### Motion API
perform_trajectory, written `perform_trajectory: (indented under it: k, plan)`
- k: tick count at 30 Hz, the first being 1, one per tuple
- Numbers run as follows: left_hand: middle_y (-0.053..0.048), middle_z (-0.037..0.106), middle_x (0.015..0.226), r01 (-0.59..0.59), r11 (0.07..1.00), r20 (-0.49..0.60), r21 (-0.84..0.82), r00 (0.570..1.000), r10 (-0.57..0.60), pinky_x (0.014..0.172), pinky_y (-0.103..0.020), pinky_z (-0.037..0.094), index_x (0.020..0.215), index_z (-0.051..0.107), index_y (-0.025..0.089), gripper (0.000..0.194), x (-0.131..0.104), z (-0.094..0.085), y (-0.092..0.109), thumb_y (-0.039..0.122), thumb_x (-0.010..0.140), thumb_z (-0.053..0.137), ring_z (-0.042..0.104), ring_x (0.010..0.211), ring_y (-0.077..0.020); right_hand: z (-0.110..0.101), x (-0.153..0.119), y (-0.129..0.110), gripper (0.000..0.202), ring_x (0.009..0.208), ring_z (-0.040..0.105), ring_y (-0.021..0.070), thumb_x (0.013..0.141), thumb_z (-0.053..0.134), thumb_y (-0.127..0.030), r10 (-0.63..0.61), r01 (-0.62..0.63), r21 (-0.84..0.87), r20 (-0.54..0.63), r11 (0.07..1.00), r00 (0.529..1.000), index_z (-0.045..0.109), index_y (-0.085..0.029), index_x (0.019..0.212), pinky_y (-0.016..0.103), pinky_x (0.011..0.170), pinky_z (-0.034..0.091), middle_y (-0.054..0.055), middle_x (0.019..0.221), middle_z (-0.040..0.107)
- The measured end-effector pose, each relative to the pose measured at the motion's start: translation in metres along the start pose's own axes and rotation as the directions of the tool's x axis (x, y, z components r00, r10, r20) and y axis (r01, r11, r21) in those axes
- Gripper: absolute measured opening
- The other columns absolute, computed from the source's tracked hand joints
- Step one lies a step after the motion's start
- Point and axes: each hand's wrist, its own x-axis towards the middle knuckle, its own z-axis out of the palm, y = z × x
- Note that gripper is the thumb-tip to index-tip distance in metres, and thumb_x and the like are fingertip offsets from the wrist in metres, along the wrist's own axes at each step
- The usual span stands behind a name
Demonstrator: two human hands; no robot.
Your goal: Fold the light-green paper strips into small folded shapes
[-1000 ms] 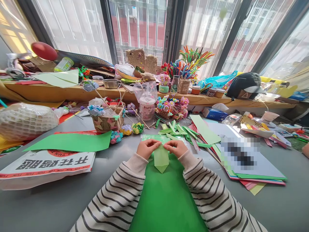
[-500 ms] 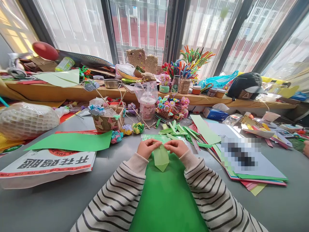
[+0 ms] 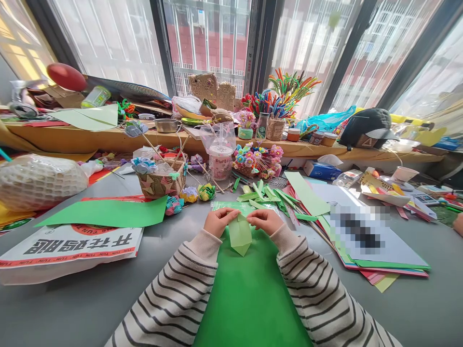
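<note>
A piece of folded light green paper (image 3: 240,237) hangs over the green mat (image 3: 249,299), its lower end coming to a point. My left hand (image 3: 219,221) pinches its top left corner between thumb and fingers. At the top right edge, the fingers of my right hand (image 3: 267,221) are pinched together on the paper. Just beyond my hands lies a pile of cut green paper strips (image 3: 265,193). A clear plastic sleeve (image 3: 217,206) shows partly behind my fingers.
On the right is a stack of coloured paper (image 3: 394,258). A green sheet (image 3: 104,212) rests on a white printed bag (image 3: 83,246) at left. Farther back stand a flower basket (image 3: 159,185), a lidded cup (image 3: 220,164) and a tissue box (image 3: 321,170). Someone's hand (image 3: 458,222) shows at far right.
The right fingertips have shifted slightly along the top edge of the light green paper, and more of that edge shows between my hands. Otherwise the scene looks the same.
</note>
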Motion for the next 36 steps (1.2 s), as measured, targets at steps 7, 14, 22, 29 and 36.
perform_trajectory:
  k: [7, 14, 22, 29, 36]
  plan:
    - [0.0, 0.057, 0.057, 0.019, 1.0, 0.097, -0.006, 0.995, -0.018, 0.051, -0.02, 0.038, 0.063, 0.06, 0.013, 0.025, -0.002, 0.005, 0.002, 0.036, 0.054, 0.062, 0.05, 0.054, -0.0096, 0.001, 0.001, 0.002, 0.02, 0.054, 0.047, 0.0107, 0.058, 0.058, -0.033, -0.107, 0.106, -0.018, -0.019, 0.994, 0.994, 0.057, -0.014, 0.06, 0.023, 0.049, 0.04, 0.0, 0.056, 0.052]
    - [-0.003, 0.062, 0.066, 0.093, 0.992, 0.235, -0.081, 0.969, -0.072, 0.059, -0.027, 0.043, 0.091, 0.048, 0.013, 0.051, 0.0, 0.006, -0.001, 0.029, 0.047, 0.068, 0.057, 0.061, -0.0149, -0.004, 0.003, 0.002, 0.023, 0.05, 0.044, 0.0087, 0.06, 0.054, -0.037, -0.12, 0.135, 0.069, -0.181, 0.988, 0.976, 0.054, -0.014, 0.062, 0.022, 0.047, 0.039, -0.001, 0.056, 0.05]
    - [-0.001, 0.06, 0.059, 0.061, 0.998, 0.302, 0.004, 0.951, -0.06, 0.053, -0.022, 0.042, 0.09, 0.048, 0.013, 0.046, -0.002, 0.006, 0.001, 0.03, 0.052, 0.066, 0.057, 0.056, -0.0132, -0.007, 0.006, 0.005, 0.022, 0.045, 0.042, 0.0071, 0.057, 0.06, -0.035, -0.155, 0.161, 0.029, -0.16, 0.986, 0.975, 0.055, -0.014, 0.062, 0.02, 0.042, 0.034, -0.002, 0.052, 0.051]
    - [-0.006, 0.063, 0.07, 0.12, 0.977, 0.097, -0.178, 0.99, -0.104, 0.052, -0.025, 0.044, 0.091, 0.04, 0.015, 0.048, -0.001, 0.006, 0.009, 0.038, 0.055, 0.062, 0.06, 0.058, -0.0149, -0.009, 0.007, 0.001, 0.025, 0.041, 0.05, 0.0081, 0.054, 0.062, -0.033, 0.059, 0.036, 0.347, -0.261, 0.937, 0.964, 0.047, -0.016, 0.062, 0.019, 0.037, 0.037, 0.002, 0.053, 0.059]
    - [-0.004, 0.062, 0.062, 0.061, 0.995, 0.09, -0.077, 0.995, -0.054, 0.057, -0.027, 0.045, 0.066, 0.058, 0.011, 0.031, -0.002, 0.007, 0.003, 0.034, 0.047, 0.067, 0.059, 0.059, -0.0161, 0.004, 0.002, -0.003, 0.021, 0.045, 0.055, 0.0083, 0.057, 0.062, -0.03, 0.128, -0.121, 0.38, 0.007, 0.917, 0.992, 0.048, -0.015, 0.058, 0.018, 0.042, 0.042, 0.003, 0.057, 0.062]
